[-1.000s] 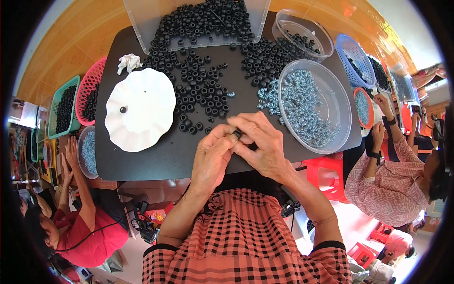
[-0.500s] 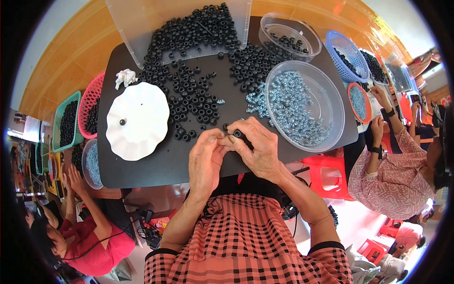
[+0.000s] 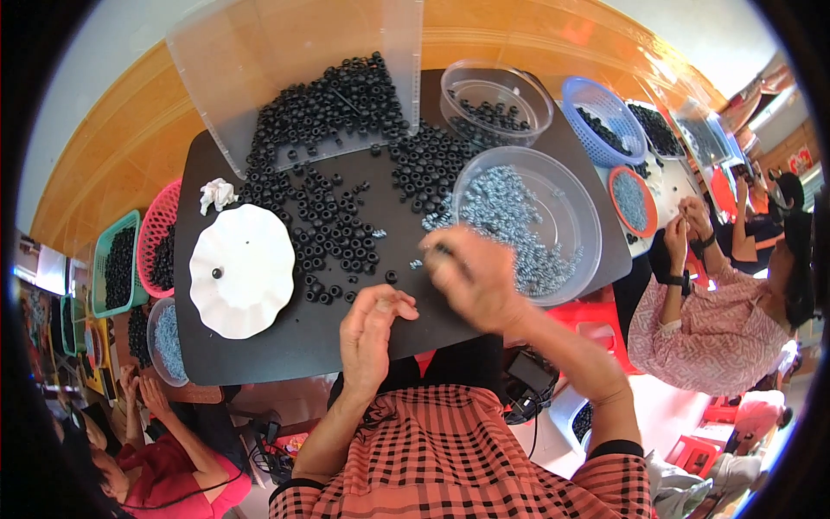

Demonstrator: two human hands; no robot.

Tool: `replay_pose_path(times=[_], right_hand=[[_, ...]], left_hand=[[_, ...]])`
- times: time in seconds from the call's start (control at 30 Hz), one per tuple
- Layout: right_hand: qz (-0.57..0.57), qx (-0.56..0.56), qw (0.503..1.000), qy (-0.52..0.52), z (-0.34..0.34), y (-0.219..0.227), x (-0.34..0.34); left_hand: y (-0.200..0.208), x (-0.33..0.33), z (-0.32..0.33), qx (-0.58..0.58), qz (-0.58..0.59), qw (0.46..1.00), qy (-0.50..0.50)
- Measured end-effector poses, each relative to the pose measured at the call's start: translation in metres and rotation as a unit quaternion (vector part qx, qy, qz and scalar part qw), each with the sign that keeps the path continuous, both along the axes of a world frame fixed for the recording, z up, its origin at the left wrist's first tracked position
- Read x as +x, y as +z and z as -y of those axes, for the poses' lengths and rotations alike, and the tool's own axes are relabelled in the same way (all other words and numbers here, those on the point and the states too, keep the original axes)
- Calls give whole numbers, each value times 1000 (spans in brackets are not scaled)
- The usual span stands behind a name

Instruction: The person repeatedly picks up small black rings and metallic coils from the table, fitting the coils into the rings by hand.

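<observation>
My left hand [image 3: 370, 333] is near the table's front edge, fingers curled and pressed together; anything they hold is hidden. Just beyond its fingertips lies one black bead [image 3: 392, 277]. My right hand [image 3: 474, 277], smeared by motion, hovers over the near left rim of a clear round tub [image 3: 577, 208]. A black bead [image 3: 443, 248] shows between its fingers. Small striped light-blue pieces [image 3: 501, 195] fill part of the tub and spill onto the table at its left. Loose black beads [image 3: 333, 229] with holes spread across the middle of the dark table [image 3: 251, 359].
A white wavy-edged plate [image 3: 246, 303] at left carries one black bead, with crumpled white tissue [image 3: 218, 195] behind. A tipped clear bin [image 3: 216, 86] spills beads at the back, beside another clear tub [image 3: 450, 104]. People work at both sides, near baskets [image 3: 117, 298].
My hands have parted: the right has moved right toward the blue pieces with a black bead, while the left has stayed near the front edge. The view has tilted, so the table appears lower.
</observation>
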State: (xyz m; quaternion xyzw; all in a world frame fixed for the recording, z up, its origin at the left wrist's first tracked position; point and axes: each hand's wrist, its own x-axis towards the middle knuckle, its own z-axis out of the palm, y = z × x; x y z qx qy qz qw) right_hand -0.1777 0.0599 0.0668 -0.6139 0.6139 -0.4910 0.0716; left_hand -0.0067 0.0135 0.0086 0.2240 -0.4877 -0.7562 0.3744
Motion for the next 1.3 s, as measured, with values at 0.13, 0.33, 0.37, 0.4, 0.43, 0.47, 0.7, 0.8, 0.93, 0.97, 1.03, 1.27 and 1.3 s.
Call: replay_pose_path(times=[0.13, 0.33, 0.37, 0.4, 0.43, 0.47, 0.7, 0.8, 0.93, 0.97, 1.03, 1.27, 1.3], right_hand=[[-99, -57, 984, -134, 49, 15, -96], [-174, 64, 948, -257, 87, 18, -207], [-241, 107, 929, -259, 88, 13, -214], [-239, 110, 931, -254, 93, 11, -205], [-296, -1, 925, -236, 98, 14, -185], [-351, -112, 904, -217, 100, 17, -166], [-178, 16, 979, 97, 120, 2, -59], [-192, 30, 971, 142, 139, -15, -44], [-261, 108, 942, 179, 153, -15, -30], [-279, 100, 938, 178, 155, -20, -30], [-276, 109, 938, 180, 156, -18, -27], [-46, 112, 979, 162, 120, -9, -18], [-21, 116, 980, 159, 111, -4, -15]], left_hand=[[-2, -2, 1, -48, 40, 998, 6], [0, -4, 4, -51, 30, 998, -14], [1, -4, 4, -60, 34, 997, -22], [2, -3, 6, -69, 40, 996, -26], [3, -2, 6, -66, 44, 997, -21], [4, -3, 7, -71, 43, 996, -27], [7, -1, 8, -35, 50, 997, -53], [5, -1, 10, -50, 38, 997, -56], [9, 0, 9, -30, 52, 996, -66], [9, 0, 9, -30, 50, 996, -66], [9, 1, 9, -30, 50, 996, -63], [4, 0, 8, 4, 21, 999, -50], [3, -1, 8, 27, 3, 999, -40]])
